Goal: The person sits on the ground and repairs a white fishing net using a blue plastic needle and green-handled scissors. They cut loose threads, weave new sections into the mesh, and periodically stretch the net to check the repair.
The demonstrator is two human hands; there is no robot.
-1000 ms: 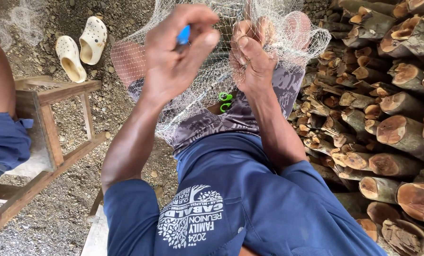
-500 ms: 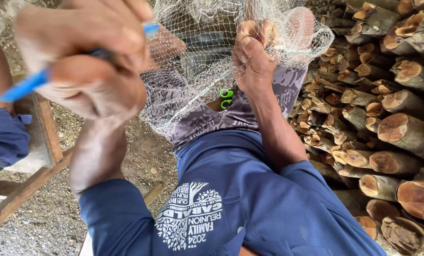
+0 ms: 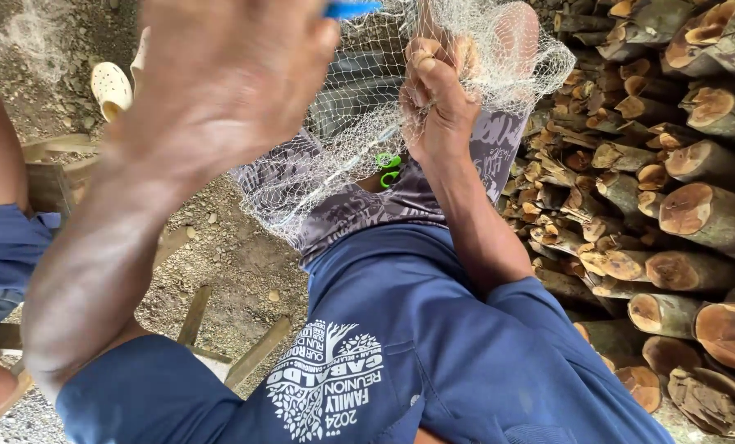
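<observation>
L hand (image 3: 236, 78) was raised close to cam, fingers curled shut; R hand (image 3: 437, 103) was fisted, forearm extended fwd.

Ground under me is grey dirt with small stones (image 3: 219, 255). Big pile of cut logs (image 3: 671, 205) on my right, round ends facing me. Wooden bench (image 3: 47, 177) on my left. White shoe (image 3: 111, 86) lying on dirt past bench. Soft daylight, no hard shadows

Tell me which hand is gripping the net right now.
The right hand: its fingers pinch the white mesh net over the lap. The left hand is raised off it, holding a blue tool.
</observation>
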